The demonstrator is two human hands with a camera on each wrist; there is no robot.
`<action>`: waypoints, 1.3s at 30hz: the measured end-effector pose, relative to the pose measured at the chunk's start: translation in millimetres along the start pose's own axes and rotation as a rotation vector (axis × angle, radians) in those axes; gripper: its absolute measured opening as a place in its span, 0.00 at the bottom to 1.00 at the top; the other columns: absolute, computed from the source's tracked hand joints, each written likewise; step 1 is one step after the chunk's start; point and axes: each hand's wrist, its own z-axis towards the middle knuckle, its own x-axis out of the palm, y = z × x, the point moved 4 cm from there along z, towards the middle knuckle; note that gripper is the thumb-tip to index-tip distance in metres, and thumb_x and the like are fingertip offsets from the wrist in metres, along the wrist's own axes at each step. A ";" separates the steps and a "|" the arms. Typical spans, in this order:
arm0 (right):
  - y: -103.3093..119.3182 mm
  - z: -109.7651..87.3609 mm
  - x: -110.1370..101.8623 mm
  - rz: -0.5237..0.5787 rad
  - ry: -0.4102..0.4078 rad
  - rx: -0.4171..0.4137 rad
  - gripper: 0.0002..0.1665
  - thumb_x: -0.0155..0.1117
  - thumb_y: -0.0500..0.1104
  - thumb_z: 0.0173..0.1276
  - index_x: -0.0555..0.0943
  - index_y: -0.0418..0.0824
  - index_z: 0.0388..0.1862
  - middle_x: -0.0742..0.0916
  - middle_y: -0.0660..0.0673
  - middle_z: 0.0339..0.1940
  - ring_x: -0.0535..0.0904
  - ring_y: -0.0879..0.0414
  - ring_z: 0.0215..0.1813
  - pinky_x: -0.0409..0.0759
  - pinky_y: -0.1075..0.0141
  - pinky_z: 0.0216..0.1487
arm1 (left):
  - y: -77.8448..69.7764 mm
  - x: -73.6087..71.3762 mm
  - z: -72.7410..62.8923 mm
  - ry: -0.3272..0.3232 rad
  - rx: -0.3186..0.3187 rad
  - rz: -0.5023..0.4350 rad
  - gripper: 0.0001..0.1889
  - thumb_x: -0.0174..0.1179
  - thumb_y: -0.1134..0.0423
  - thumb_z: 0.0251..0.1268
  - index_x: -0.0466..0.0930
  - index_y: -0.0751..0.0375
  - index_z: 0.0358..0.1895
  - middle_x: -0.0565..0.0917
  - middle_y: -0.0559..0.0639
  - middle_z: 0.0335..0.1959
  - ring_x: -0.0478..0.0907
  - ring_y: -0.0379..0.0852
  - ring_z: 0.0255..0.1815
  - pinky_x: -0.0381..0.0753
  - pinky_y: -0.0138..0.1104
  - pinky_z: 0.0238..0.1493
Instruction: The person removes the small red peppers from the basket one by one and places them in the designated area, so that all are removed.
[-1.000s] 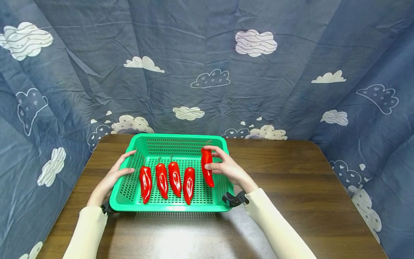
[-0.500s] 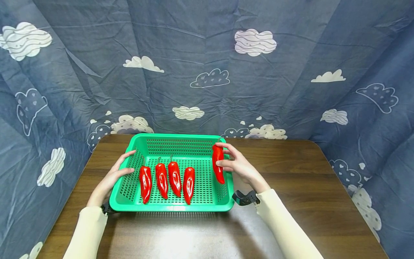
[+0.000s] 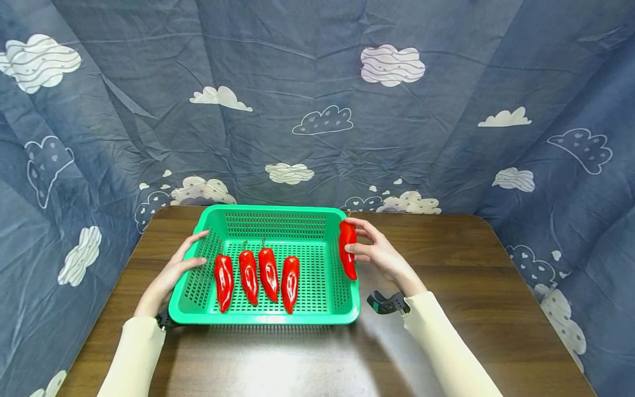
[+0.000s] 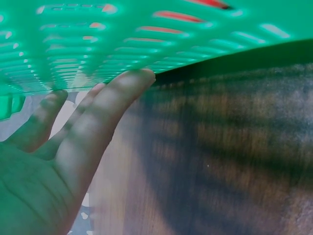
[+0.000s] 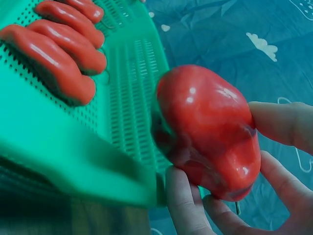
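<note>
My right hand (image 3: pixel 379 253) pinches a glossy red pepper (image 3: pixel 348 249) between thumb and fingers, over the right rim of the green basket (image 3: pixel 263 318). Up close in the right wrist view, the held pepper (image 5: pixel 205 127) has its stem pointing down, beside the basket's edge. My left hand (image 3: pixel 173 273) lies at the basket's left side, with its thumb and fingers extended across the rim in the head view. In the left wrist view these fingers (image 4: pixel 102 125) reach up to the slotted green wall. Inside the basket several red peppers (image 3: pixel 268 274) lie in a row, tips toward me.
The basket stands on a dark brown wooden table (image 3: pixel 431 264). Behind and at both sides hangs a blue curtain (image 3: pixel 322 160) with white clouds. A black wrist strap (image 3: pixel 388 302) sits by the right sleeve.
My right hand has carried the pepper rightward from over the basket's inside to its right rim. The left hand, the basket and the other peppers stay in place.
</note>
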 end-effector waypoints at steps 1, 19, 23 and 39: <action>-0.5 -0.5 -1.8 0.004 -0.005 0.002 0.38 0.59 0.32 0.65 0.60 0.41 0.72 0.65 0.31 0.65 0.77 0.46 0.49 0.80 0.56 0.47 | 0.1 -0.1 0.2 -0.001 0.000 0.005 0.32 0.48 0.65 0.72 0.48 0.44 0.75 0.48 0.61 0.71 0.70 0.59 0.53 0.77 0.47 0.45; -13.1 -9.6 -36.5 0.017 -0.044 0.006 0.37 0.56 0.32 0.67 0.57 0.40 0.74 0.65 0.29 0.64 0.74 0.44 0.52 0.78 0.52 0.50 | -1.2 0.0 -0.8 0.004 -0.008 0.000 0.32 0.48 0.65 0.72 0.48 0.44 0.75 0.47 0.61 0.71 0.70 0.59 0.53 0.78 0.47 0.44; -20.6 -12.0 -43.5 0.032 -0.049 0.012 0.37 0.55 0.31 0.67 0.56 0.39 0.74 0.64 0.29 0.64 0.73 0.44 0.53 0.76 0.50 0.51 | -0.5 -0.1 -0.4 0.004 -0.008 -0.003 0.32 0.47 0.65 0.73 0.48 0.44 0.75 0.47 0.62 0.71 0.71 0.59 0.53 0.78 0.48 0.44; -49.1 -16.2 -61.8 0.041 -0.103 0.022 0.36 0.55 0.30 0.67 0.57 0.37 0.73 0.65 0.29 0.63 0.77 0.51 0.48 0.78 0.54 0.48 | -1.1 0.1 0.3 -0.008 0.004 0.017 0.33 0.48 0.66 0.72 0.48 0.46 0.76 0.42 0.58 0.73 0.70 0.60 0.52 0.78 0.46 0.44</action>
